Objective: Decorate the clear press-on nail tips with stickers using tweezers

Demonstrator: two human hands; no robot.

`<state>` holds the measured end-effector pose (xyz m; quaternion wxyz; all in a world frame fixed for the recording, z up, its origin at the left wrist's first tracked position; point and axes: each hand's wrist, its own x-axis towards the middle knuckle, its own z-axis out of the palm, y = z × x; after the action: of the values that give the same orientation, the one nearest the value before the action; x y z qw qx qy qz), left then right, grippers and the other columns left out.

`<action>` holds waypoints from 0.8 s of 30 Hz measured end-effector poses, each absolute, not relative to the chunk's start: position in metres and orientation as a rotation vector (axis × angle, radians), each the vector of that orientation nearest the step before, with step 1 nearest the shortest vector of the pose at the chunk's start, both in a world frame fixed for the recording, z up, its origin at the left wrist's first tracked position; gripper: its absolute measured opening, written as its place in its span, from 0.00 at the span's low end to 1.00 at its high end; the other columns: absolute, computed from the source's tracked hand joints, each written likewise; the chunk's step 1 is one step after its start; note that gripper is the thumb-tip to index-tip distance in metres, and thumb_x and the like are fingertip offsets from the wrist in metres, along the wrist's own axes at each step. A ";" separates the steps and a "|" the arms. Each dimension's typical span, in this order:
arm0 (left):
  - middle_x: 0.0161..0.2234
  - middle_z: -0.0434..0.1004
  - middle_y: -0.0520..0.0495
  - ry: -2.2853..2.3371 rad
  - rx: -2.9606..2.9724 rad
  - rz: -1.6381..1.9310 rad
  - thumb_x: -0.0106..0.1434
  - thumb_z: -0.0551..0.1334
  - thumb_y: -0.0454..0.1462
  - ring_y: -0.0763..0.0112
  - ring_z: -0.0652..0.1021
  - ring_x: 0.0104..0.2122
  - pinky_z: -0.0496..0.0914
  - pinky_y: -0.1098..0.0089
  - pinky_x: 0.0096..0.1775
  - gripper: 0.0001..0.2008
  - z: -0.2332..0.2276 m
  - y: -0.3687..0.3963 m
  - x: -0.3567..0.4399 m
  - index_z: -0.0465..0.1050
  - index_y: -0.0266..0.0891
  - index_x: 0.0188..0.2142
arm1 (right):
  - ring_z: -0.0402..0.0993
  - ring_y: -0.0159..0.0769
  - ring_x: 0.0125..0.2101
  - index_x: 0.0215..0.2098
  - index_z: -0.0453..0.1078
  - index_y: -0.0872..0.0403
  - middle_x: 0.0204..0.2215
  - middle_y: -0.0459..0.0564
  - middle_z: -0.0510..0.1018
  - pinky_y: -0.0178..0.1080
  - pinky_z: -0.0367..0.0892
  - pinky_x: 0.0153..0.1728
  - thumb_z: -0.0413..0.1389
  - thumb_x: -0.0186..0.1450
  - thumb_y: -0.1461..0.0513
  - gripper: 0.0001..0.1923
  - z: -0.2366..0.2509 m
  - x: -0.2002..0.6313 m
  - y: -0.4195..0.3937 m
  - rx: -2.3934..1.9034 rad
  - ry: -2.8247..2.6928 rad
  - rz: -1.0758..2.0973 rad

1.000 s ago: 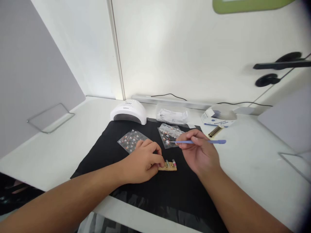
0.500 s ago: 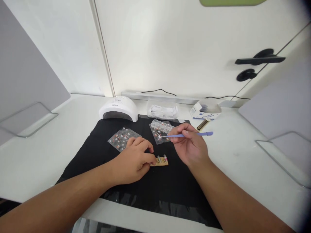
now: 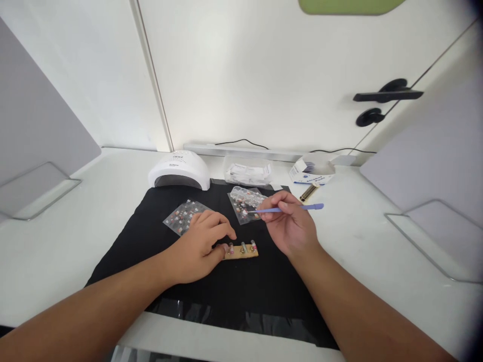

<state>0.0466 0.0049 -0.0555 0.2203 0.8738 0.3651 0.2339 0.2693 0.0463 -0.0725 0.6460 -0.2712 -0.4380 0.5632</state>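
My left hand (image 3: 199, 244) rests on a black mat (image 3: 158, 251), its fingertips pinching the left end of a small tan strip (image 3: 241, 250) that carries three little nail tips. My right hand (image 3: 292, 226) holds a thin purple stick (image 3: 298, 207) level, its pale tip pointing left over a clear sheet of small decorations (image 3: 245, 201). A second clear sheet of decorations (image 3: 180, 218) lies just beyond my left hand.
A white nail lamp (image 3: 179, 171) sits at the mat's far left corner. Behind the mat lie a clear packet (image 3: 247, 172), a small white and blue box (image 3: 311, 172) and a dark gold-capped tube (image 3: 309, 192). Grey dividers (image 3: 433, 166) stand at both sides.
The view has swung to the right, so everything sits further left in frame. My left hand has slid back along the strip, uncovering a third nail tip. The stick stays over the sheet.
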 end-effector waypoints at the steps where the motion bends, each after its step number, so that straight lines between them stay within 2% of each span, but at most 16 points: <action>1: 0.47 0.72 0.45 1.013 2.406 0.648 0.61 0.56 0.27 0.59 0.69 0.50 0.59 0.54 0.54 0.13 -0.056 0.006 0.046 0.70 0.41 0.43 | 0.70 0.33 0.21 0.25 0.74 0.51 0.16 0.43 0.74 0.37 0.66 0.26 0.58 0.55 0.62 0.03 -0.073 0.269 0.046 -0.618 -1.000 1.279; 9: 0.45 0.74 0.44 1.013 2.392 0.645 0.58 0.60 0.30 0.57 0.71 0.47 0.62 0.53 0.53 0.14 -0.058 0.009 0.042 0.68 0.39 0.44 | 0.69 0.34 0.20 0.24 0.74 0.51 0.16 0.43 0.74 0.38 0.64 0.25 0.57 0.55 0.64 0.04 -0.069 0.260 0.036 -0.604 -1.050 1.229; 19: 0.44 0.73 0.44 0.989 2.370 0.584 0.59 0.65 0.36 0.55 0.71 0.47 0.61 0.52 0.52 0.13 -0.061 0.008 0.045 0.70 0.39 0.44 | 0.69 0.33 0.21 0.27 0.78 0.51 0.18 0.45 0.76 0.39 0.62 0.27 0.58 0.57 0.65 0.07 -0.019 0.269 0.014 -0.530 -1.205 1.150; 24: 0.43 0.73 0.45 1.030 2.345 0.562 0.57 0.66 0.36 0.56 0.71 0.46 0.60 0.52 0.51 0.14 -0.063 0.006 0.047 0.70 0.39 0.43 | 0.69 0.33 0.22 0.29 0.78 0.52 0.18 0.45 0.75 0.38 0.61 0.28 0.59 0.59 0.64 0.05 -0.035 0.278 0.025 -0.533 -1.247 1.237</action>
<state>0.0473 0.0058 -0.0630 0.2568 0.8644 0.3795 0.2071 0.2778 0.0250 -0.0351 0.6077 -0.2305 -0.5396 0.5351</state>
